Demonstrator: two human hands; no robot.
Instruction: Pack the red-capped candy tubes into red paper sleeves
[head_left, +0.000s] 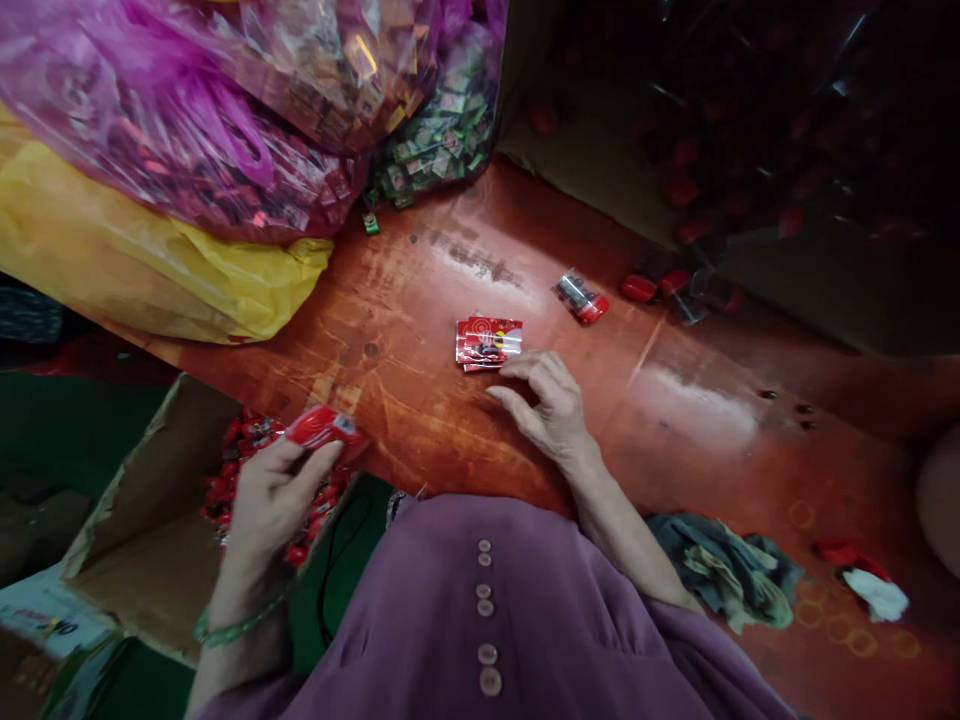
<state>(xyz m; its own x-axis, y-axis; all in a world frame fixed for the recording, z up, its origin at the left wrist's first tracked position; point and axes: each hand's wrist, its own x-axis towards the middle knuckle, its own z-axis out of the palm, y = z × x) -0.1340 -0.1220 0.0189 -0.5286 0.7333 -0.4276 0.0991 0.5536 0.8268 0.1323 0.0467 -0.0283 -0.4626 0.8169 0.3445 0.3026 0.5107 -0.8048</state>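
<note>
My left hand [281, 490] pinches a red packet [316, 427] over a cardboard box [142, 510] that holds many small red items [232, 470]. Further right, on the orange-red table [420, 400], lies a small stack of red printed packets [487, 343]. My right hand [546, 400] is at the lower right edge of that stack, its thumb and index finger apart and the fingertips by the packets. Up and to the right of the stack, a clear tube with a red cap [581, 298] lies on its side.
Pink bags [187, 120] of small packets and a yellow bag [150, 250] fill the upper left. A dark box [600, 160] of red-capped containers stands upper right, several loose ones beside it. A grey-green cloth [727, 570] lies lower right.
</note>
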